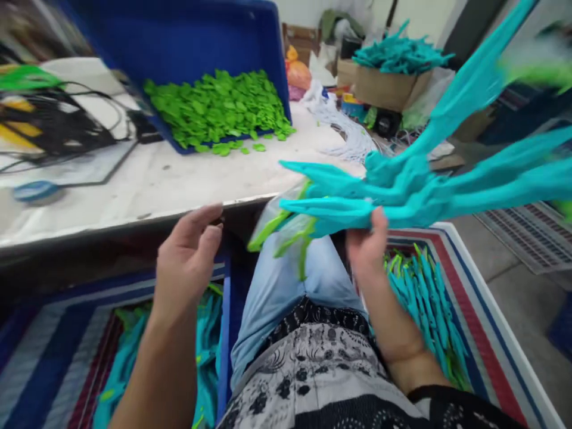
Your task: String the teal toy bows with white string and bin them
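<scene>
Pinching one turquoise bundle (415,187): right fingers (379,223) | left fingers (190,226): slightly spread | one blue bin (179,42)

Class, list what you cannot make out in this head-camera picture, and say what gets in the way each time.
All in the head view:
Right hand: most of its fingers are hidden by the turquoise bundle.
Turquoise bundle: its far ends are blurred and cut off by the picture's edge.
Left hand: blur hides whether it pinches anything small.
Turquoise pieces at lower left: partly covered by the left forearm.
Blue tray: cut off by the top edge.
</scene>
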Motion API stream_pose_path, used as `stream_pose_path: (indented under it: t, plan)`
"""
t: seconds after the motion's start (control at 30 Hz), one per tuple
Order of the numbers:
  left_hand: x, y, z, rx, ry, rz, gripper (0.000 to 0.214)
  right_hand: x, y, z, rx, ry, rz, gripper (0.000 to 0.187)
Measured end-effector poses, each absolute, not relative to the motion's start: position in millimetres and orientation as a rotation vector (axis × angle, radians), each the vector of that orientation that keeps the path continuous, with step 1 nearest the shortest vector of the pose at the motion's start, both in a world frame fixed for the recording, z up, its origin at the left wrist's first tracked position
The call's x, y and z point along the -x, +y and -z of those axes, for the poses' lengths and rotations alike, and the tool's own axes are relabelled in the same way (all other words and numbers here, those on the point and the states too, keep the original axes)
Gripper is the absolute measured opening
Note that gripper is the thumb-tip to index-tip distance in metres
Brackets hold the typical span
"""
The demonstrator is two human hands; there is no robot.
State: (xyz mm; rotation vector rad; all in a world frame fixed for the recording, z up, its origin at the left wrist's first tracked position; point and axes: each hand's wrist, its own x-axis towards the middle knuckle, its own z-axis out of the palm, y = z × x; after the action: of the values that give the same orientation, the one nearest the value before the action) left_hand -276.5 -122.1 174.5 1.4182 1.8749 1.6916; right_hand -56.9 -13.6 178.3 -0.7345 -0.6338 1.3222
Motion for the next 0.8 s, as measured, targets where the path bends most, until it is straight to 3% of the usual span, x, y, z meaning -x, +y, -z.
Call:
stream_pose_path:
  t: [0.13, 0.23, 0.37, 0.47, 0.57, 0.63, 0.7, 0.8]
  plan:
    - [300, -147, -157, -1.744, 2.071, -1.151, 0.076, 124, -73, -114, 0.712, -0.397, -1.738, 0.054]
    - [314, -160, -120, -1.700, 2.229, -0.879, 0.078, 137, -99, -70, 0.820, -0.246, -1.965, 0.048]
    - [332, -176, -74, -1.602, 2.156, -0.807, 0.079, 132, -119, -36, 0.956, -0.225, -2.222, 0.045]
    - [343, -189, -53, -1.481, 2.112, -0.816, 0.079, 114, -128, -35, 1.069, -0.457, -2.515, 0.062]
    - [353, -202, -43, -1.382, 2.087, -0.780, 0.078, 83, -118, -59, 0.963, -1.225, -2.777, 0.069]
    - [356, -209, -43, -1.387, 2.065, -0.738, 0.074, 65, -90, -81, 0.806, -1.969, -2.430, 0.054]
    - [354, -211, -50, -1.472, 2.105, -0.729, 0.068, 59, -46, -98, 0.769, -2.460, -1.556, 0.036]
    - [340, -197, -69, -1.698, 2.190, -0.763, 0.059, 75, 26, -99, 0.644, -2.868, -0.627, 0.039]
